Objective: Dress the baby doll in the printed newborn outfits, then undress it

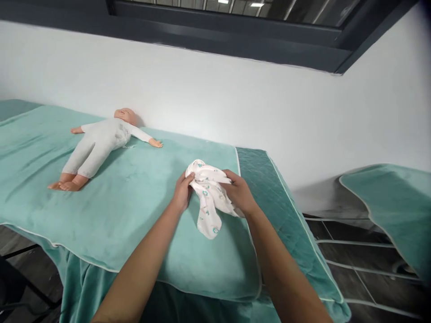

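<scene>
A small white baby garment [208, 197] with a green print hangs bunched between both my hands above the teal bed cover [134, 211]. My left hand [182, 192] grips its left side with closed fingers. My right hand [239, 193] is closed on its right side. One leg of the garment dangles down toward the cover. A baby doll [101, 143] in a light grey suit lies on its back at the far left of the bed, arms spread, well away from my hands.
The bed stands against a white wall [269, 103] under a dark window frame [235, 31]. A darker quilted teal layer [286, 197] shows at the bed's right edge. Another teal-covered bed [393, 206] is at the right, with dark floor [353, 269] between.
</scene>
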### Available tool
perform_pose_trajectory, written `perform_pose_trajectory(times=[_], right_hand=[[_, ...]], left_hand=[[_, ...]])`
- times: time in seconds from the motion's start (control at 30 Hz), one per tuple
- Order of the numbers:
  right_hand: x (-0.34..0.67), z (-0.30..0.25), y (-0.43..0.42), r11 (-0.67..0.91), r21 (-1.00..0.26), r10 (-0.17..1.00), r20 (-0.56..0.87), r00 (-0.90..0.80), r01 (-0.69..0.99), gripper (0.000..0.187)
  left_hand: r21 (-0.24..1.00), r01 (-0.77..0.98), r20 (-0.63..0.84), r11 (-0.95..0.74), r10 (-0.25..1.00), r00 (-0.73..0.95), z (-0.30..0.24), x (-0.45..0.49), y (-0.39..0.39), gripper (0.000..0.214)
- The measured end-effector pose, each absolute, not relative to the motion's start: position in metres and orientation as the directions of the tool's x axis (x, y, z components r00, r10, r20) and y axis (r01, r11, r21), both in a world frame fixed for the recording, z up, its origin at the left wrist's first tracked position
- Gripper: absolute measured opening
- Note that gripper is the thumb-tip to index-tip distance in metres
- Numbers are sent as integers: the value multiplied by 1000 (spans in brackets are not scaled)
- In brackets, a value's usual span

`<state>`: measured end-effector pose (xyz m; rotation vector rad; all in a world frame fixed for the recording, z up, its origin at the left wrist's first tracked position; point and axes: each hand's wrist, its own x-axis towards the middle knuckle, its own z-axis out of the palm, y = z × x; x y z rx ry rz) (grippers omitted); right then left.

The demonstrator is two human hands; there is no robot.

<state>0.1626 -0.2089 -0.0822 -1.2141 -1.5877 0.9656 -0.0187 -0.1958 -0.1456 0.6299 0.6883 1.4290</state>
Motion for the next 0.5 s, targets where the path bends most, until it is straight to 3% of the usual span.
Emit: perform_pose_trajectory(times=[0.1,0.2,0.37,0.43,0.5], right_hand=[[154,-89,-182,188,-971,982,189,-4,149,18],[151,-106,-164,125,-988,982,112,151,-85,17],[161,-119,-161,167,-894,947,27,321,-416,19],[166,-114,-165,203,-853,944,41,327,-481,18],[165,-109,-172,154,-834,978,53,202,-530,20]], left_hand=[[632,-768,-99,106,994,55,-142,-23,-195,45],[558,-803,-210,210,972,109,-141,-25,-194,41],[454,-832,-299,320,934,196,-135,-34,-195,42],[449,-828,-324,337,925,200,-133,-37,-196,44],[521,-807,-304,279,944,130,-133,-37,-197,46]])
